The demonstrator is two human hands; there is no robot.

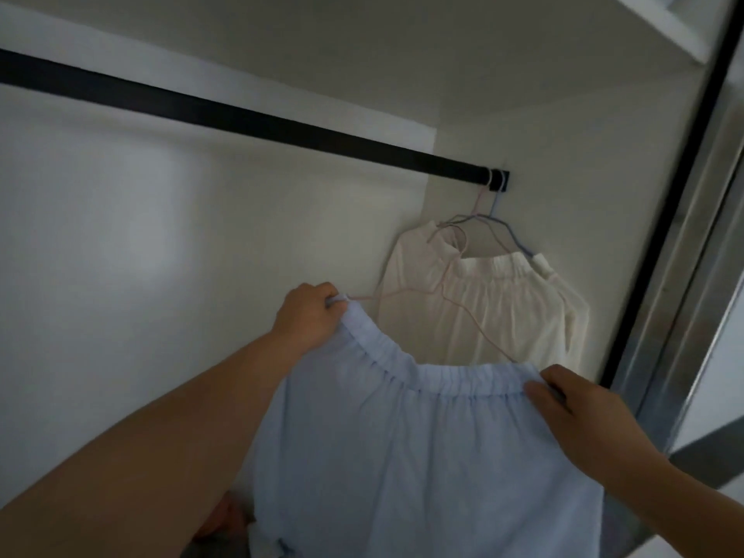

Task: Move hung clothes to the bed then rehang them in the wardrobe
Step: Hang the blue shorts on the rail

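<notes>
You can't read any words, numbers or signs here. Nothing is written on the clothes, the hangers, the rail or the wardrobe walls.

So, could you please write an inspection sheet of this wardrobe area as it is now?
Surface: white wardrobe back wall, bare where visible.
Job's things: light blue garment on a pink wire hanger, whose hook seems to be on the black rail; cream garment hangs at the rail's right end.
Clutter: blurred items low at the bottom, cannot identify.
Grippers: left hand and right hand each grip the blue waistband.
Cables: nothing seen.
Surroundings: metal door frame on the right.
</notes>
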